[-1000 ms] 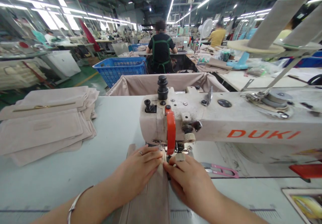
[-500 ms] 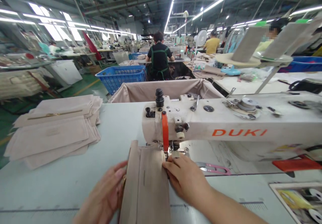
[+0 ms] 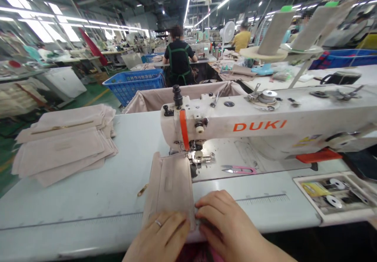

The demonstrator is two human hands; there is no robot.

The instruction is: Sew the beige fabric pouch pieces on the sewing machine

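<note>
A beige fabric panel (image 3: pixel 169 181) with a stitched rectangular slot lies lengthwise on the sewing table. Its far end reaches the presser foot (image 3: pixel 200 156) of the sewing machine (image 3: pixel 215 114). From its left side sticks out a gold zipper pull (image 3: pixel 143 190). My left hand (image 3: pixel 166 234), with a ring on one finger, grips the panel's near end at the table's front edge. At the near right edge, my right hand (image 3: pixel 222 220) has its fingers curled in against the panel; their tips are partly hidden. Pink-handled thread snips (image 3: pixel 240 169) lie right of the presser foot.
A stack of beige fabric pieces (image 3: pixel 64 148) lies on the left of the table. At the right edge sits a tray (image 3: pixel 309 205) with bobbins. Behind the machine are a cloth-lined bin (image 3: pixel 150 100), a blue basket (image 3: pixel 135 82) and a seated person (image 3: pixel 178 57).
Both hands have moved toward me to the panel's near end, the left from the panel's left side, the right from beside the presser foot. The camera view has shifted.
</note>
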